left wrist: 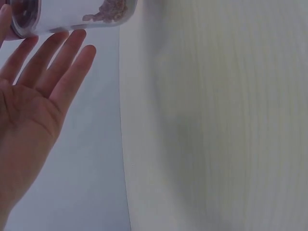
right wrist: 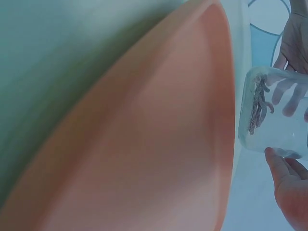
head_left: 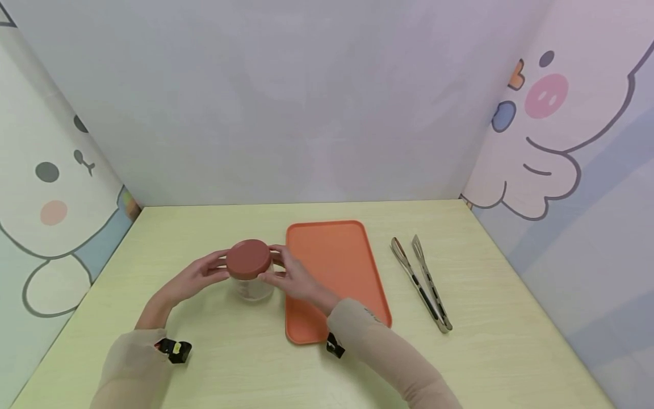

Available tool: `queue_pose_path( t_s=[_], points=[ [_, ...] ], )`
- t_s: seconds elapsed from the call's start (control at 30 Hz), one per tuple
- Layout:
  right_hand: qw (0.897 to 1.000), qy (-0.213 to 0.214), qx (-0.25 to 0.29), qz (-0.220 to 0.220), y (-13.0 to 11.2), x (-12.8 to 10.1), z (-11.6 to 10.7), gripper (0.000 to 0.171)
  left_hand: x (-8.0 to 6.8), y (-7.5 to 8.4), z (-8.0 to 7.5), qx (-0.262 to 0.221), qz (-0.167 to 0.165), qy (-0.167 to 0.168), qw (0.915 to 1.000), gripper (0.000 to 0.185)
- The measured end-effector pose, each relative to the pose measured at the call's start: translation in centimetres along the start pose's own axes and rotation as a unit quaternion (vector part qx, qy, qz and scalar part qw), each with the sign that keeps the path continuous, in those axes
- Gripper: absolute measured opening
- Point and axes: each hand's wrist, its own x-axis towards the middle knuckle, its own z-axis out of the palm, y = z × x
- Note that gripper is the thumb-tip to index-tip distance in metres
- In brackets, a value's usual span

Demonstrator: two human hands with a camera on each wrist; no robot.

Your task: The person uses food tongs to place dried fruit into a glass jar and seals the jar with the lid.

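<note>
1. The head view is bright and soft, with no strong glare.
2. Only faint shadows lie on the table (head_left: 245, 363) under the arms.
3. Its walls bend at the edges.
4. The right wrist view is blurry; the orange tray (right wrist: 159, 159) looks smeared.
5. The left wrist view is pale and washed out.

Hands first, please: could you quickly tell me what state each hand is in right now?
Left hand: open, straight fingers against the side of the jar.
Right hand: fingers curled round the jar's red lid, holding it.
</note>
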Motion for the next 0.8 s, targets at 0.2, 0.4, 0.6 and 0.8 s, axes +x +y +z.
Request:
queue_pose_path(
  t_s=[0.2,0.4,0.6,0.8],
  points=[
    [1.000,0.001,0.005,-0.009,0.4,0.4,0.4,0.056,-0.2,-0.2,-0.3,-0.004,-0.013,0.008,0.9999,0.051],
    [1.000,0.000,-0.003,0.001,-0.2,0.3,0.6,0.056,-0.3,-0.4,-0.4,-0.004,-0.024,0.010,0.9996,0.051],
    [1.000,-0.008,-0.018,0.007,-2.2,-0.3,0.7,0.056,-0.5,-0.9,-0.5,-0.016,-0.040,0.004,0.9990,0.051],
    [1.000,-0.012,-0.024,-0.002,-1.8,-0.3,0.7,0.056,-0.5,-1.3,-0.5,-0.029,-0.050,-0.001,0.9984,0.052]
  ],
)
